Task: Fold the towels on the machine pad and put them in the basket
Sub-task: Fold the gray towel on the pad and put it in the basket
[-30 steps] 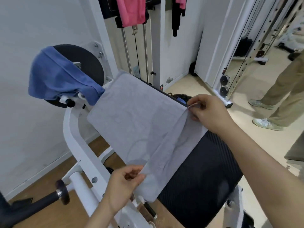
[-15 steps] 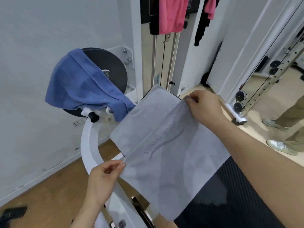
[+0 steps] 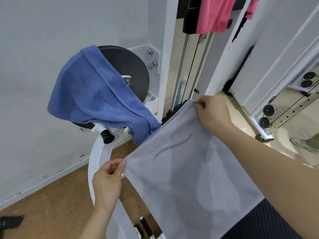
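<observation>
A grey towel (image 3: pixel 186 175) with a faint logo lies folded in half over the black ribbed machine pad (image 3: pixel 269 225), its doubled edge running along the far left side. My left hand (image 3: pixel 108 180) pinches the near corner of that edge. My right hand (image 3: pixel 212 112) pinches the far corner, its forearm crossing above the towel. A blue towel (image 3: pixel 96 94) hangs crumpled over the black round disc (image 3: pixel 131 69) of the machine, to the left of the grey one. No basket shows in this view.
The white curved machine frame (image 3: pixel 95 157) runs under my left hand. A cable column (image 3: pixel 188 62) with pink and black clothes (image 3: pixel 214 12) hanging stands behind. Another person's shoe (image 3: pixel 303 144) is at the right edge; a dark object (image 3: pixel 10 223) lies on the wood floor.
Both hands carried the towel's near edge up and to the far left, over the rest of the towel, until it met the far edge. The blue towel stayed put.
</observation>
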`<state>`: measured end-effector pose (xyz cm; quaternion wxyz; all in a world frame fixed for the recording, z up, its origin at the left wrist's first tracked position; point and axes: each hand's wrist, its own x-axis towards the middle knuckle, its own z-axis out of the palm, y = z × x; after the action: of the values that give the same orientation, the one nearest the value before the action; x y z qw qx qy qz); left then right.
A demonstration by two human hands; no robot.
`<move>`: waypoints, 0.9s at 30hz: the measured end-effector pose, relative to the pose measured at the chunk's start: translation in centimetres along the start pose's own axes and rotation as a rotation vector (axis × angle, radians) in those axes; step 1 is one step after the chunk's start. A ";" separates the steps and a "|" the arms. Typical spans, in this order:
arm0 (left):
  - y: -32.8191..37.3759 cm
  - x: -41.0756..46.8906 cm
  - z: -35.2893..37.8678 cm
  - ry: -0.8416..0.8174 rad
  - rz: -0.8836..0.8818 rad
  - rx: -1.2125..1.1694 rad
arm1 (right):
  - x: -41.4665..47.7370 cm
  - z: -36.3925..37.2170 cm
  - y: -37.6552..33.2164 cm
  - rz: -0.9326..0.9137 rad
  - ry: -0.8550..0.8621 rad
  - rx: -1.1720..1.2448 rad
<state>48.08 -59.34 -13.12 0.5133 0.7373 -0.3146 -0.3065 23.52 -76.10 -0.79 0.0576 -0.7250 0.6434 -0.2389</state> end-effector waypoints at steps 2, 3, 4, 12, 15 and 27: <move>-0.5 0.9 0.8 -0.017 -0.018 -0.004 | 0.4 0.7 0.2 0.009 0.012 -0.016; -0.8 1.3 1.1 -0.027 -0.029 -0.007 | 0.6 1.0 0.3 0.001 0.023 -0.029; -1.0 1.6 1.3 -0.037 -0.039 -0.013 | 0.8 1.2 0.3 -0.012 0.031 -0.047; -1.7 2.3 1.4 -0.091 -0.097 -0.201 | 2.5 1.7 0.7 -0.098 -0.056 -0.146; -2.0 2.6 1.2 -0.119 -0.080 -0.214 | 3.1 0.8 0.3 -0.095 -0.107 -0.122; -1.1 3.1 -0.4 -0.300 -0.071 -0.092 | 1.9 -2.3 -0.4 -0.114 -0.072 0.053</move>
<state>50.43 -61.20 -14.45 0.4824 0.6697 -0.3471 -0.4454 23.09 -77.32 1.88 0.0861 -0.7669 0.5921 -0.2322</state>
